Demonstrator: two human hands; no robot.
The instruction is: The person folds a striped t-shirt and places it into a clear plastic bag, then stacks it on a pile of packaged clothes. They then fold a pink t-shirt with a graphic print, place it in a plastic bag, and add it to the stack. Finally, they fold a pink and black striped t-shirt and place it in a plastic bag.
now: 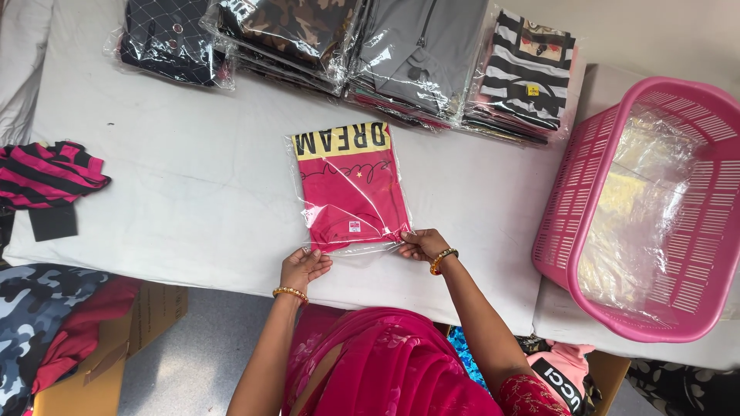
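A folded pink shirt with a yellow band [351,185] lies in a clear plastic bag on the white table [193,200]. My left hand [304,266] pinches the bag's near left edge. My right hand [422,244] grips the bag's near right corner. Both wrists wear bead bangles. The bag's open end faces me, and the shirt lies flat and square inside it.
Stacks of bagged garments [347,54] line the far edge of the table. A pink plastic basket [574,192] holding clear bags stands at the right. A pink and black striped shirt [46,177] lies at the left. A cardboard box [116,347] of clothes sits on the floor.
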